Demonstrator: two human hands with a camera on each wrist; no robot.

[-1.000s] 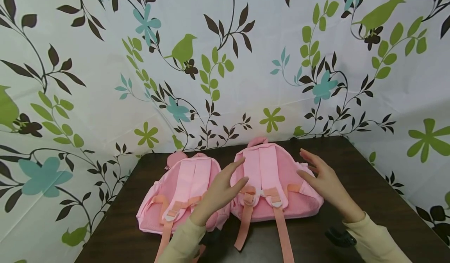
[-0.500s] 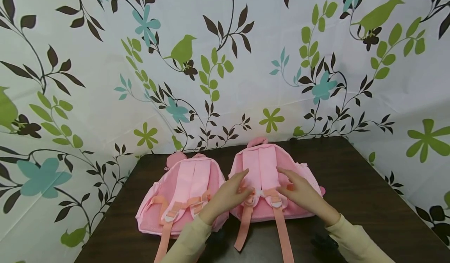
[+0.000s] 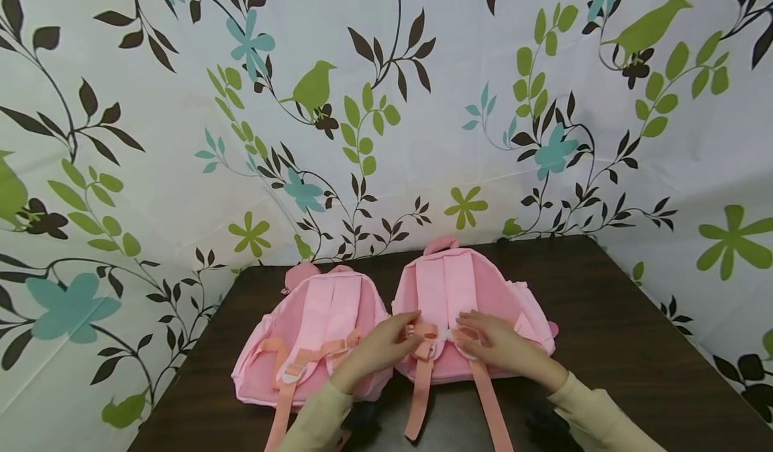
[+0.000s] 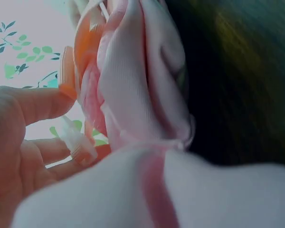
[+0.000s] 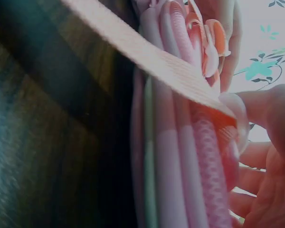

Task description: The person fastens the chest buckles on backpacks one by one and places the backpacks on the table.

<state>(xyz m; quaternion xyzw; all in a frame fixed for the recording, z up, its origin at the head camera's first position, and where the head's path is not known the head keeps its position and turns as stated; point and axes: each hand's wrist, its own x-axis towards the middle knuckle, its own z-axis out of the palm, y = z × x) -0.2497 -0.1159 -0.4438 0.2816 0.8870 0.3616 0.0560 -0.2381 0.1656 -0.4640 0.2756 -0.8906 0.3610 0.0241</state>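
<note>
Two pink backpacks lie back side up, side by side: the left backpack [image 3: 260, 365] and the right backpack [image 3: 495, 277]. My left hand [image 3: 380, 345] holds the left shoulder strap of the right backpack near its buckle, thumb and fingers on either side of the orange webbing [image 4: 66, 71]. A white buckle [image 4: 73, 135] shows between them. My right hand [image 3: 507, 345] holds the other shoulder strap at its white buckle [image 5: 237, 114], thumb against it and fingers curled behind. An orange strap tail [image 3: 492, 405] hangs toward me from there.
Both bags rest on a dark wooden table [image 3: 634, 345]. A patterned cloth [image 3: 423, 137] with birds and leaves rises behind it. The left bag's orange strap [image 3: 280, 412] trails to the near edge. A pink round piece [image 3: 300, 276] sits by that bag's top.
My right hand has moved left and down from beside the right backpack onto its strap buckle. The left hand has lowered to the other strap. The strap tails have shifted slightly.
</note>
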